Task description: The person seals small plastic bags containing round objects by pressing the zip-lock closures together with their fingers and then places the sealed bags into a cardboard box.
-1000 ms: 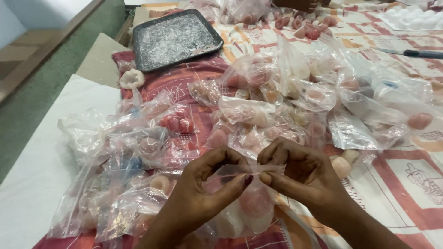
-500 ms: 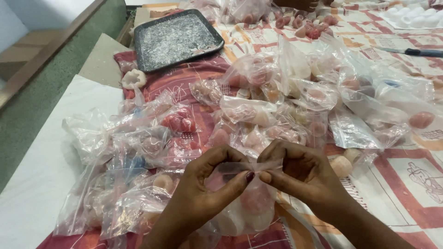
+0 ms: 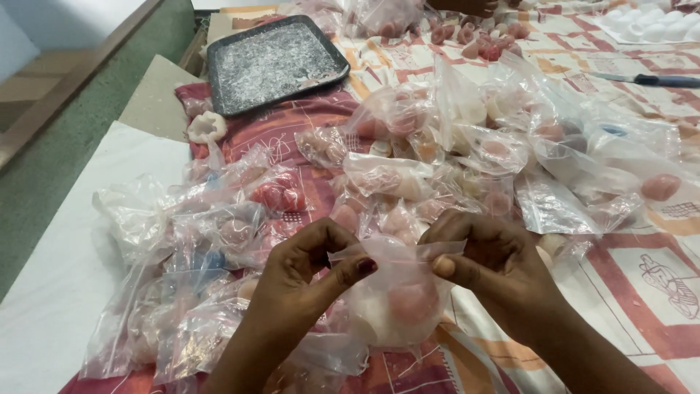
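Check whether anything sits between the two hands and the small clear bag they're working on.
Nothing does. The left hand and right hand both pinch the top edge of the clear bag directly, fingers on plastic.

Small bag (image 3: 397,292) held at centre between left hand (image 3: 306,266) at 9 o'clock and right hand (image 3: 496,266) at 3 o'clock. Heaped bags (image 3: 408,160) spread behind toward 12 o'clock on cloth (image 3: 642,277). Tray (image 3: 273,62) lying at 11 o'clock.
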